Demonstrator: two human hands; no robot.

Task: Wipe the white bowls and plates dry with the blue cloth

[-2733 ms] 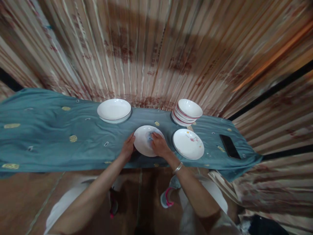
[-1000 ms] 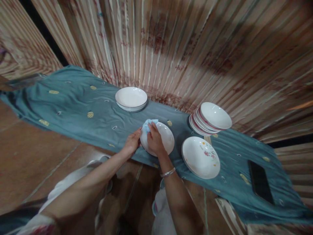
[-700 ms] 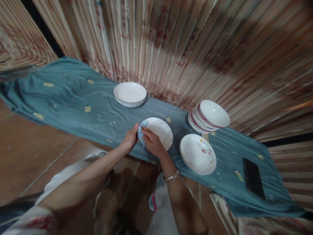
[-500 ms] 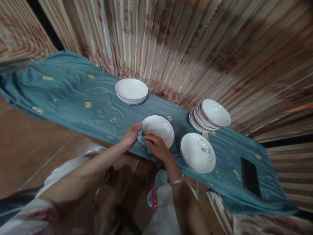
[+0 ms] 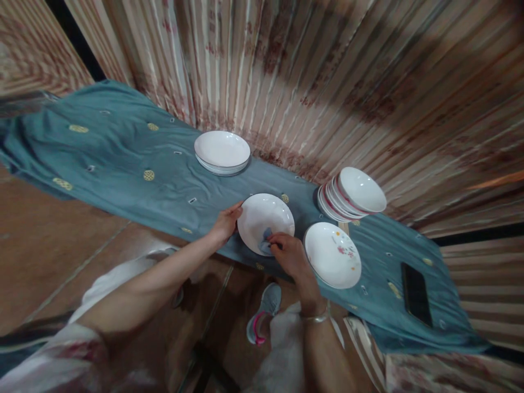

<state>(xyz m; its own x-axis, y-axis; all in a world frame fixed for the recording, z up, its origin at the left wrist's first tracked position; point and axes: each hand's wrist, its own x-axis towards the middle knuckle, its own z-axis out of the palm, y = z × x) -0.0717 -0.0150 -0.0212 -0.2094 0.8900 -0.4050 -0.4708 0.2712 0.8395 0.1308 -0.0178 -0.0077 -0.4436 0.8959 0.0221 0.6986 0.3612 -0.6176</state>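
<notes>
A white plate (image 5: 262, 215) with a thin dark rim is in the middle, near the front edge of the cloth-covered table. My left hand (image 5: 227, 224) grips its left rim, thumb on the upper side. In my right hand (image 5: 289, 252) is a small blue-grey cloth (image 5: 266, 240), bunched under the fingertips and pressed on the plate's inner surface at the lower right. Just to the right lies a white plate with a flower print (image 5: 332, 256), apart from my right hand.
Behind stands a stack of white plates (image 5: 222, 150). Farther right is a tilted stack of white bowls (image 5: 360, 191) with some red rims. A black phone (image 5: 416, 295) lies at the right end of the teal tablecloth (image 5: 123, 158). A pleated curtain (image 5: 262, 71) hangs along the back edge.
My right hand has carried the cloth from the plate's left rim across to its lower right. The left hand stays at the left rim, without the cloth.
</notes>
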